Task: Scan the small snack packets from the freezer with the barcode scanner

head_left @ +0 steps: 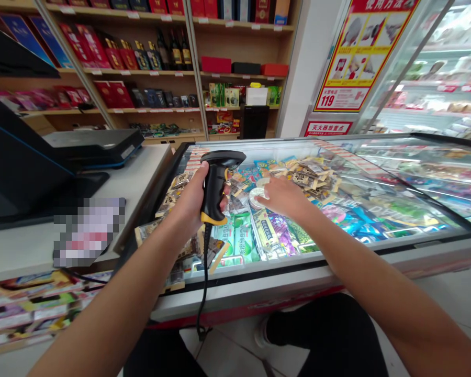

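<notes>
Head view: the left hand (192, 201) held a barcode scanner (216, 178) above the chest freezer (298, 272), fingers clenched round its grip. The right hand (284, 196) lay over the packets, fingers touching a round white tub (256, 199); whether they grasped it could not be told.

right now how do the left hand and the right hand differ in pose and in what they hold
The left hand is closed in a fist around the black scanner. The right hand lies flatter, fingers reaching onto a round white tub; whether it grips the tub is unclear. The left hand stands thumb up near the left end of the chest freezer, while the right hand is palm down further along it. Both are bare and over the freezer.
</notes>
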`<state>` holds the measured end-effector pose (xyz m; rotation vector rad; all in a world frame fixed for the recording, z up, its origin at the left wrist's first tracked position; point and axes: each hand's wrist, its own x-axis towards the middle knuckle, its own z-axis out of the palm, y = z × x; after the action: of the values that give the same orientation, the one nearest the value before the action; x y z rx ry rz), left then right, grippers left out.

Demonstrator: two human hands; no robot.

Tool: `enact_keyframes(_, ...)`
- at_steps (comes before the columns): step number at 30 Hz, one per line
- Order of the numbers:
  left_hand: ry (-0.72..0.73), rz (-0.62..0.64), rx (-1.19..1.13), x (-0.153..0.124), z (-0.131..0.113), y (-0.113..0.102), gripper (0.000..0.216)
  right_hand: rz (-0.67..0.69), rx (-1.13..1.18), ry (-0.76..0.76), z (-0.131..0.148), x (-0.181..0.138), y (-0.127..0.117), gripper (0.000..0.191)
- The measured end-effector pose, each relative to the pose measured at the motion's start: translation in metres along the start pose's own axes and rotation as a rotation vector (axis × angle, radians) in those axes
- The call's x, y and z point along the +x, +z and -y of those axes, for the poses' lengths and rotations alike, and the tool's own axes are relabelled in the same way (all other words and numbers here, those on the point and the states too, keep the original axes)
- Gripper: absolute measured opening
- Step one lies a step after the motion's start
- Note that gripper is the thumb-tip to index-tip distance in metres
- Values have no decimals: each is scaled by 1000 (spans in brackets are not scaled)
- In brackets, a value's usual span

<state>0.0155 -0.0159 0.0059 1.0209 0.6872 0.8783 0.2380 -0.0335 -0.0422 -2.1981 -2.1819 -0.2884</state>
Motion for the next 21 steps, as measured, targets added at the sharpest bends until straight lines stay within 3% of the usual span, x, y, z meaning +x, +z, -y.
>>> enact_keyframes(5,3,10,7,1,0,-2,54,-88,-15,5,0,1,7,45)
enact_keyframes(10,26,3,-5,4,-1,-5,55,-268,180,-143,20,13,20,44)
enact_keyframes(15,8,-29,-12,5,-1,-6,53,-181,287,-255,41,28,32,49)
enact_keyframes(18,19,-13,-1,5,-1,-7,54,-156,263,-229,36,28,28,34)
enact_keyframes(21,35,10,5,4,-1,-7,54,-179,213,-160,27,22,25,36)
